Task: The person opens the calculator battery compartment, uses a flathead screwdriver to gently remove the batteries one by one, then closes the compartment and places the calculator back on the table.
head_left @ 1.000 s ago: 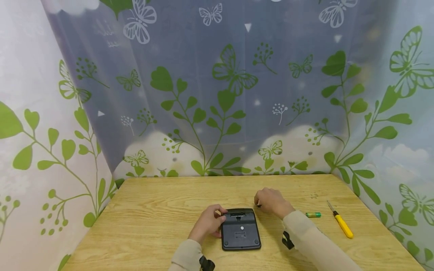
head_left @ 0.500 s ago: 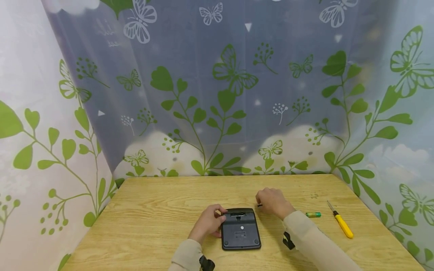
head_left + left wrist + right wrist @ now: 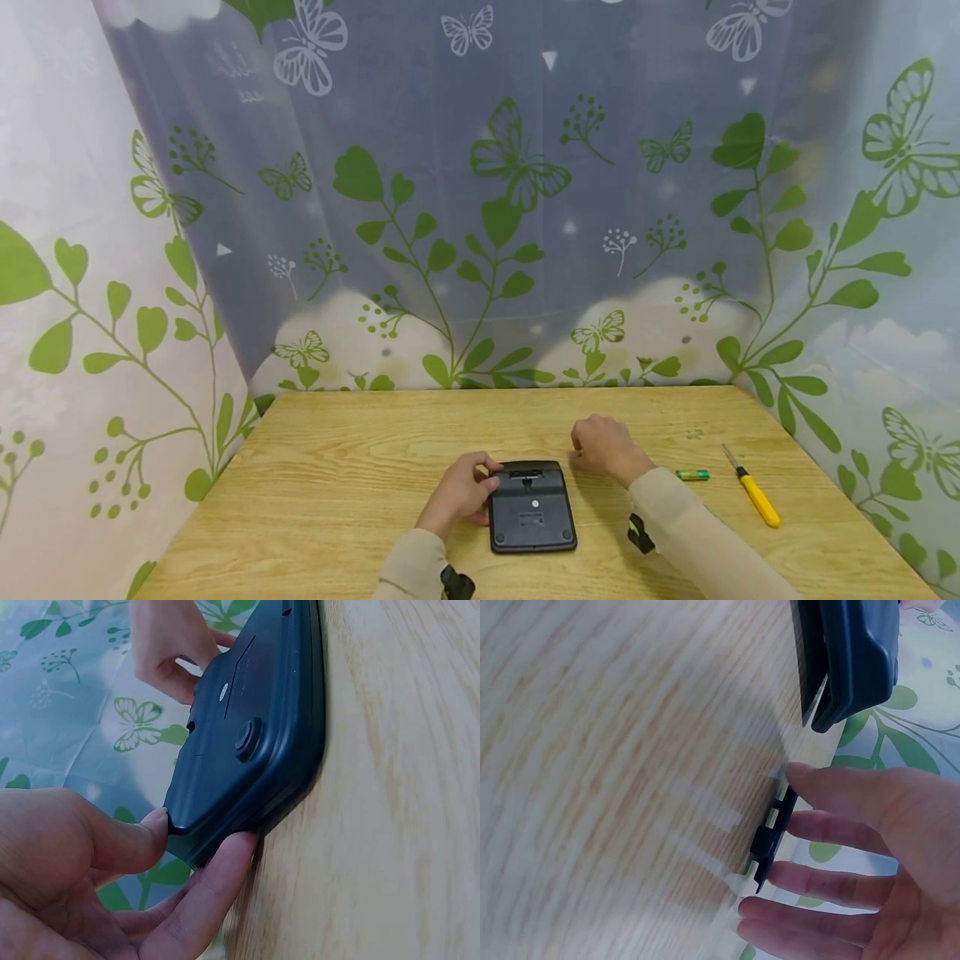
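Observation:
A black desk calculator (image 3: 533, 521) lies face down on the wooden table, the battery recess (image 3: 527, 477) at its far end uncovered. My left hand (image 3: 461, 493) holds its far left corner. In the left wrist view the thumb is on the upper edge and a finger lies under the rim of the calculator (image 3: 247, 727). Just beyond the calculator's right side is my right hand (image 3: 606, 446). The right wrist view shows a small black battery cover (image 3: 769, 836) at the tabletop, pinched between thumb and fingertips. The head view hides this cover behind the hand.
A green battery (image 3: 692, 475) lies to the right of my right hand. Farther right is a screwdriver (image 3: 757, 496) with a yellow handle, its tip pointing away. A printed curtain (image 3: 495, 275) stands behind the table (image 3: 337, 467).
My right hand has shifted slightly right, and the dark cover that showed at its fingertips is now out of sight in the head view. The left hand and calculator have stayed put.

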A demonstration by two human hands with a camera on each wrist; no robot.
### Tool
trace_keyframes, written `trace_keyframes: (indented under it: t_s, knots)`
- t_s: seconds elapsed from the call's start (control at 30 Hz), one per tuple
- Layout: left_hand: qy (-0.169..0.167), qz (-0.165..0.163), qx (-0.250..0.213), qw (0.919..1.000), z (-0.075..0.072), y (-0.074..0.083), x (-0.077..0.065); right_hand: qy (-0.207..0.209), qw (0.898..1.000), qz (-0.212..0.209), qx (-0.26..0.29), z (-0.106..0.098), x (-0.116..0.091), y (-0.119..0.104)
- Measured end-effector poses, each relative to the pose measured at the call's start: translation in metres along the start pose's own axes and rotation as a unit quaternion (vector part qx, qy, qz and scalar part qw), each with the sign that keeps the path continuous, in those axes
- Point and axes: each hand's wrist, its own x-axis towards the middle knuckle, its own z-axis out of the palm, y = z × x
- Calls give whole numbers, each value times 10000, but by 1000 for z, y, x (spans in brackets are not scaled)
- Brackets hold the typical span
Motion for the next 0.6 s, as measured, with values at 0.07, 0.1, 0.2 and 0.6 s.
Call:
trace_keyframes:
  t_s: [0.07, 0.1, 0.2, 0.6]
  knots:
    - [-5, 0, -2, 10000, -1, 0, 0, -40, 9999, 42, 84, 0, 0, 0]
    - [-5, -3, -4, 10000, -1, 1, 0, -46, 9999, 54, 105, 0, 0, 0]
    - [-3, -15, -5, 10000, -1, 1, -1, -95, 9997, 89, 215, -1, -1, 0]
    - [11, 19, -12, 10000, 1, -1, 1, -22, 9987, -180, 476, -4, -6, 0]
